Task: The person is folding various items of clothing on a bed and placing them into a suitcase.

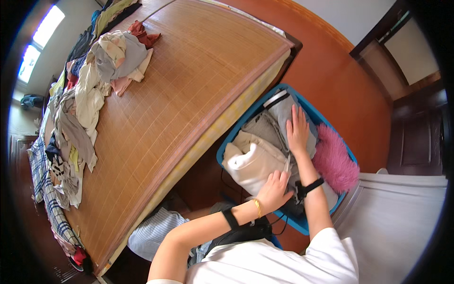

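A blue plastic basket [221, 151] packed with clothes stands on the floor before me, against the bed's side. My right hand [298, 133] lies flat on a folded grey garment [282, 110] with a black and white band. My left hand [275, 190] rests lower down at the edge of a cream-white folded garment [255, 159], its fingers partly bent. Whether it pinches any cloth is not plain. Between the two sits a grey knitted garment [264, 126]. A fluffy pink item [333, 156] fills the basket's right side and hangs over the rim.
To the left is a bed with a bamboo mat [184, 81], a heap of loose clothes [117, 56] and a plaid cloth [53, 198] along its far side. A pale cabinet [393, 213] stands close on the right. Striped fabric [156, 230] lies by the bed's near edge.
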`<state>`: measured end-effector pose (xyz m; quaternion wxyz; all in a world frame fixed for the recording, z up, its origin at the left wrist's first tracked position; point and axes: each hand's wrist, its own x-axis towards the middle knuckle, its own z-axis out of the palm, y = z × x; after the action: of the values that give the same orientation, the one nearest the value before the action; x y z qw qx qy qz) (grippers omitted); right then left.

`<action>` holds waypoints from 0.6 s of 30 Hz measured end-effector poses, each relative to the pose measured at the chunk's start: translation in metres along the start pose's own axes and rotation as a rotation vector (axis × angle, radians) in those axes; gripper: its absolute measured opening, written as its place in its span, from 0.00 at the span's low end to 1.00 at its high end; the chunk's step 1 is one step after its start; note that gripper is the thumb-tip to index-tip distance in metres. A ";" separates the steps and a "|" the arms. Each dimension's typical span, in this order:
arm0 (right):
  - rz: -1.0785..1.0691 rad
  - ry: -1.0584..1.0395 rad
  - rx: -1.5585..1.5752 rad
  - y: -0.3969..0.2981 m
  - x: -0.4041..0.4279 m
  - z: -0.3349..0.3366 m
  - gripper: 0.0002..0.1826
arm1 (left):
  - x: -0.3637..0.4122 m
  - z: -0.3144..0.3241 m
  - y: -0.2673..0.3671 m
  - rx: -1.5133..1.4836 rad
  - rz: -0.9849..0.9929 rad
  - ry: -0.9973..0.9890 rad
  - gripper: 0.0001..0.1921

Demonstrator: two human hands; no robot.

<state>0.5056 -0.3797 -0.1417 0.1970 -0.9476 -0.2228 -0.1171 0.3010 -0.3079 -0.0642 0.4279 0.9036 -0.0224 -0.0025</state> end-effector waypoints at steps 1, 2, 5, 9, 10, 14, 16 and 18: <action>-0.033 0.017 0.057 0.000 0.006 0.001 0.30 | -0.013 -0.005 -0.004 -0.002 -0.005 -0.013 0.20; -0.069 0.036 0.114 -0.002 0.010 0.003 0.30 | -0.024 -0.007 -0.010 0.210 0.018 -0.055 0.17; -0.068 0.045 0.113 -0.009 0.008 0.007 0.30 | -0.040 0.002 -0.017 0.461 0.019 -0.092 0.14; -0.077 0.067 0.117 -0.011 0.007 0.008 0.30 | -0.034 0.004 -0.020 0.418 -0.133 -0.190 0.09; -0.076 0.066 0.114 -0.009 0.006 0.008 0.30 | -0.032 0.000 -0.021 0.326 -0.212 -0.304 0.08; -0.066 0.069 0.116 -0.008 0.004 0.006 0.30 | -0.043 -0.010 -0.032 0.241 -0.103 -0.273 0.06; -0.062 0.065 0.127 -0.012 0.004 0.004 0.30 | -0.039 -0.019 -0.039 0.254 0.031 -0.364 0.06; -0.064 0.073 0.162 -0.008 0.002 0.005 0.30 | 0.000 -0.066 -0.016 -0.300 -0.215 -0.512 0.08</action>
<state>0.5042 -0.3704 -0.1435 0.2771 -0.9159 -0.2546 -0.1394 0.3028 -0.2470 -0.0348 0.5342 0.7975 -0.0329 -0.2783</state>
